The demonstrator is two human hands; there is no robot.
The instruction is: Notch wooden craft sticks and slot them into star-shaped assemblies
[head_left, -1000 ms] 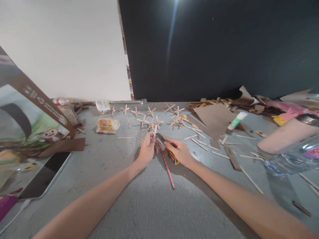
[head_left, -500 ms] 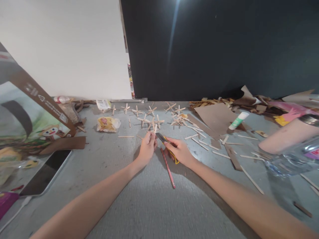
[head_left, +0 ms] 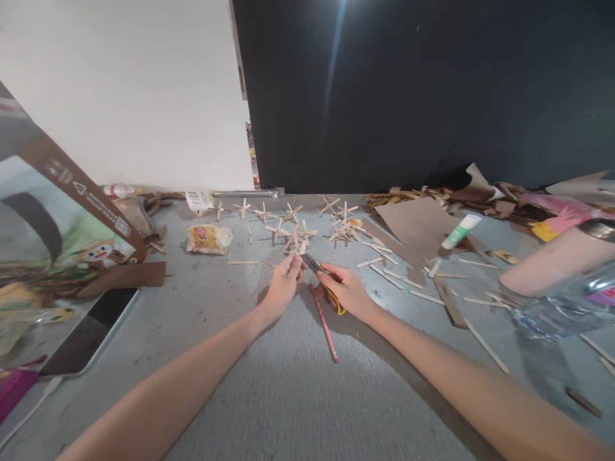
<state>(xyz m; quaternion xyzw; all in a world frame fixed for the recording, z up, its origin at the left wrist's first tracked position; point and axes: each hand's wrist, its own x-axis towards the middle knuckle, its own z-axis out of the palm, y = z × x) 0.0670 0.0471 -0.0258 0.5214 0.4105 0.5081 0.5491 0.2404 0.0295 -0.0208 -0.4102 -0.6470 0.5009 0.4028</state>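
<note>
Pinched in the fingers of my left hand is a small wooden craft stick, its tip pointing up and away. My right hand is closed around yellow-handled scissors, whose dark blades reach left to the stick at my left fingertips. Whether the blades touch the stick is too small to tell. A red patterned pencil lies on the grey table just below the scissors. Beyond my hands stand several star-shaped pieces made of crossed sticks.
Loose craft sticks lie scattered to the right, near cardboard, a glue stick, a pink tumbler and a plastic bottle. To the left are a small yellow packet, a phone and a printed box.
The stick in my left hand has tilted slightly to the right, and the scissors' blades have shifted a little. Both hands stay in nearly the same place.
</note>
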